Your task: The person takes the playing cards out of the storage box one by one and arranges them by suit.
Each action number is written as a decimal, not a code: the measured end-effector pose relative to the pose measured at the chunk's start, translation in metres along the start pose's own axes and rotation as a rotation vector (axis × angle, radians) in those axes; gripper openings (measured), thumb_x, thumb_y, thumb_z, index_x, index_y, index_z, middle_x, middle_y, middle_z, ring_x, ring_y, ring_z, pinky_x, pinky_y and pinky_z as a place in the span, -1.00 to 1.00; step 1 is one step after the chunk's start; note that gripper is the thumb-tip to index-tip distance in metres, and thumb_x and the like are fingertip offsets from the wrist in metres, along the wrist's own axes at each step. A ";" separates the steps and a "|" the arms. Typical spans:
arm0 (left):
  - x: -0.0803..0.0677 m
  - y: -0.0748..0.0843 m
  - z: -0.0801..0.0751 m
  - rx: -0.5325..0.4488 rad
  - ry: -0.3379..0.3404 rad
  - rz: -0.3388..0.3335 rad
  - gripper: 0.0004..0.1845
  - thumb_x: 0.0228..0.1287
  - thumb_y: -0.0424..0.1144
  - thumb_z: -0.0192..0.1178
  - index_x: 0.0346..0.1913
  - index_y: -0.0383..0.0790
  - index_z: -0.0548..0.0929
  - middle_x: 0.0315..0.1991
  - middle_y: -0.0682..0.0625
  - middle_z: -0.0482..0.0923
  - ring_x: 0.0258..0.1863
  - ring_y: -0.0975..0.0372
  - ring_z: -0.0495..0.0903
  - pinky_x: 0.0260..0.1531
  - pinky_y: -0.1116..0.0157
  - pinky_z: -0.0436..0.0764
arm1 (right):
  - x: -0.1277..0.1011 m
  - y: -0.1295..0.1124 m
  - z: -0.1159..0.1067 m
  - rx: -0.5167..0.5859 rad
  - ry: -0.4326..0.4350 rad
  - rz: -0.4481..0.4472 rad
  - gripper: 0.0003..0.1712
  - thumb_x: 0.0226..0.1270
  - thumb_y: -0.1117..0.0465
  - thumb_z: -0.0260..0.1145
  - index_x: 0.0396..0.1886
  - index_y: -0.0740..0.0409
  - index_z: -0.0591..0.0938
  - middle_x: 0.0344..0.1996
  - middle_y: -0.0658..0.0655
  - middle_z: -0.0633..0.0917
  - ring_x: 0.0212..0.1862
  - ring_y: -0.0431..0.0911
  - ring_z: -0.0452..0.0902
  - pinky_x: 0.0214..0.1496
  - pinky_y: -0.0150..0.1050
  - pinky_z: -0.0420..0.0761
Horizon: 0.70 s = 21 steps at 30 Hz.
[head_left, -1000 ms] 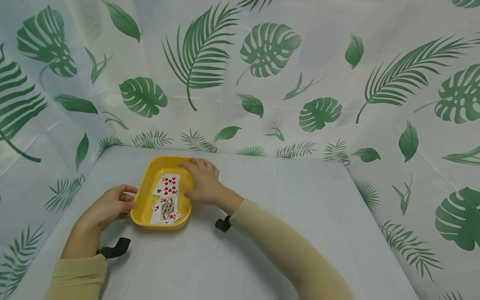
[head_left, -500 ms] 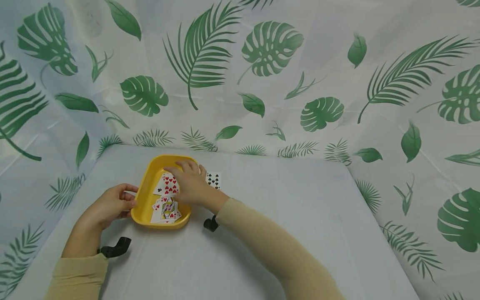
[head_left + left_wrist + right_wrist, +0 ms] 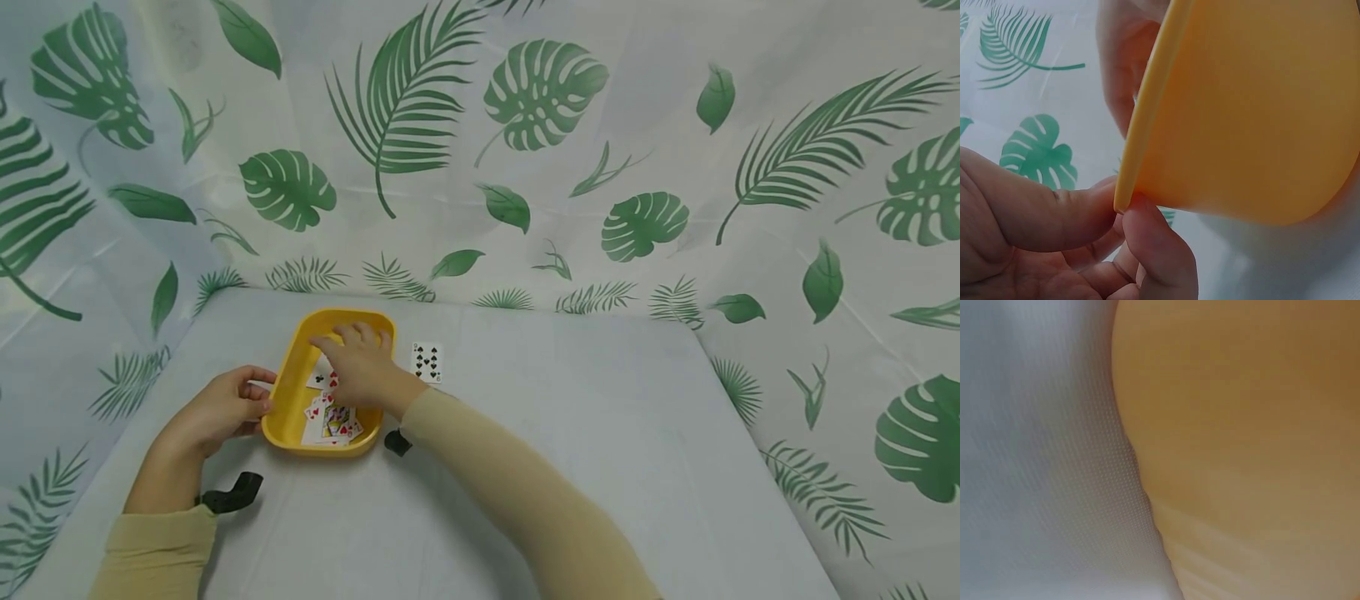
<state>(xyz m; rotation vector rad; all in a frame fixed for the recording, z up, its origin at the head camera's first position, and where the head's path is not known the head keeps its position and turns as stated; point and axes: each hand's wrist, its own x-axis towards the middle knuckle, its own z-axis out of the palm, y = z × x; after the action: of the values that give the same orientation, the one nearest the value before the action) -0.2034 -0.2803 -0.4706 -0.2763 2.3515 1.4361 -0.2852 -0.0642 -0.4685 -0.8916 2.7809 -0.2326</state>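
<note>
A yellow plastic tray (image 3: 287, 410) holds several playing cards. My left hand (image 3: 215, 415) pinches its left rim; in the left wrist view the thumb and finger meet on the edge of the tray (image 3: 1247, 125). Over the tray's far right part is my right hand (image 3: 362, 364), fingers spread and bent, pointing down towards the cards. It covers much of a hearts card and a club card (image 3: 317, 378). Nearer the front lies a face card (image 3: 335, 422) on top of other cards. A spade card (image 3: 427, 362) lies face up outside the tray, to its right.
White cloth (image 3: 570, 433) covers the table, and leaf-printed sheets (image 3: 555, 192) hang behind and at both sides. A black wrist mount (image 3: 234, 493) sticks out from the left wrist. The tray's outer wall (image 3: 1241, 425) fills much of the right wrist view.
My right hand has moved left, from the tray's right rim to over the cards inside. The spade card on the cloth has come into view behind it. The left hand keeps its hold.
</note>
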 end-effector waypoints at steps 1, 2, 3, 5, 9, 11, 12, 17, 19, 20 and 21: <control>0.000 0.000 0.000 0.002 0.000 0.001 -0.43 0.57 -0.44 0.15 0.51 -0.50 0.24 -0.12 -0.16 0.52 -0.23 0.11 0.60 -0.22 0.26 0.77 | 0.001 -0.001 0.000 -0.012 -0.007 -0.001 0.11 0.29 0.00 0.56 0.70 -0.53 0.16 0.72 -0.06 0.14 0.75 0.07 -0.10 0.74 0.28 -0.04; 0.000 0.000 0.000 0.003 0.001 0.000 -0.43 0.57 -0.44 0.15 0.51 -0.50 0.24 -0.12 -0.16 0.52 -0.24 0.11 0.60 -0.22 0.26 0.77 | 0.002 -0.001 0.001 -0.026 -0.015 -0.001 0.10 0.29 -0.01 0.56 0.70 -0.53 0.17 0.72 -0.06 0.15 0.75 0.07 -0.10 0.74 0.27 -0.03; 0.000 0.001 0.000 0.004 0.002 -0.003 -0.42 0.57 -0.43 0.16 0.51 -0.50 0.24 -0.13 -0.16 0.52 -0.23 0.11 0.60 -0.22 0.26 0.77 | 0.003 -0.002 0.001 -0.037 -0.020 -0.001 0.09 0.29 -0.01 0.56 0.70 -0.53 0.18 0.72 -0.05 0.16 0.75 0.07 -0.09 0.74 0.26 -0.03; 0.000 0.001 0.000 0.007 0.001 -0.007 -0.42 0.56 -0.44 0.16 0.51 -0.49 0.24 -0.12 -0.17 0.52 -0.23 0.10 0.60 -0.22 0.27 0.77 | 0.005 -0.003 0.002 -0.062 -0.031 -0.002 0.07 0.30 -0.02 0.56 0.69 -0.53 0.20 0.71 -0.05 0.18 0.74 0.07 -0.08 0.75 0.24 -0.02; -0.001 0.002 0.000 0.013 -0.006 -0.010 -0.41 0.54 -0.44 0.17 0.50 -0.49 0.24 -0.10 -0.19 0.52 -0.23 0.09 0.60 -0.21 0.28 0.77 | 0.011 -0.003 0.006 -0.104 -0.052 -0.004 0.02 0.33 -0.04 0.53 0.68 -0.52 0.22 0.70 -0.04 0.20 0.74 0.06 -0.07 0.75 0.22 0.00; -0.001 0.003 -0.001 0.015 -0.010 -0.010 -0.41 0.53 -0.44 0.17 0.50 -0.49 0.24 -0.10 -0.19 0.52 -0.23 0.09 0.60 -0.21 0.28 0.77 | 0.013 -0.003 0.008 -0.118 -0.063 -0.007 0.01 0.34 -0.05 0.53 0.69 -0.50 0.22 0.69 -0.03 0.22 0.74 0.07 -0.06 0.75 0.22 0.01; -0.001 0.003 -0.001 0.015 -0.012 -0.009 -0.41 0.53 -0.45 0.17 0.50 -0.49 0.24 -0.09 -0.19 0.52 -0.23 0.09 0.61 -0.21 0.28 0.77 | 0.014 -0.003 0.008 -0.121 -0.068 -0.008 0.01 0.35 -0.06 0.52 0.69 -0.50 0.23 0.69 -0.03 0.23 0.74 0.07 -0.05 0.75 0.23 0.02; -0.001 0.003 -0.002 0.018 -0.016 -0.005 -0.41 0.55 -0.44 0.16 0.50 -0.50 0.23 -0.08 -0.20 0.51 -0.22 0.09 0.61 -0.21 0.27 0.77 | 0.016 -0.002 0.009 -0.112 -0.095 -0.004 -0.06 0.40 -0.06 0.49 0.68 -0.45 0.26 0.68 -0.03 0.27 0.74 0.10 -0.03 0.77 0.25 0.01; -0.001 0.003 -0.002 0.018 -0.015 -0.003 -0.41 0.55 -0.44 0.16 0.51 -0.50 0.23 -0.08 -0.21 0.51 -0.21 0.09 0.61 -0.21 0.27 0.77 | 0.016 -0.002 0.008 -0.102 -0.107 0.000 -0.09 0.42 -0.05 0.48 0.68 -0.43 0.28 0.67 -0.02 0.28 0.75 0.11 -0.03 0.77 0.24 0.00; -0.001 0.004 -0.002 0.016 -0.014 -0.004 -0.41 0.55 -0.44 0.16 0.51 -0.49 0.24 -0.08 -0.21 0.51 -0.21 0.09 0.60 -0.21 0.27 0.77 | 0.015 -0.002 0.008 -0.099 -0.113 0.000 -0.10 0.43 -0.04 0.47 0.67 -0.42 0.29 0.65 -0.02 0.31 0.74 0.11 -0.02 0.77 0.23 0.00; -0.001 0.004 -0.002 0.016 -0.013 -0.002 -0.41 0.55 -0.44 0.16 0.50 -0.49 0.24 -0.08 -0.22 0.51 -0.21 0.09 0.60 -0.21 0.27 0.77 | 0.015 -0.003 0.008 -0.096 -0.118 0.000 -0.11 0.43 -0.03 0.47 0.67 -0.41 0.30 0.64 -0.02 0.33 0.74 0.10 -0.01 0.77 0.23 0.00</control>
<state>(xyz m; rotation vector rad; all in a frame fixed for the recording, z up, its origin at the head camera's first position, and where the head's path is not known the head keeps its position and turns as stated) -0.2038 -0.2801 -0.4666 -0.2649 2.3505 1.4138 -0.2938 -0.0758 -0.4780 -0.8961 2.7020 -0.0447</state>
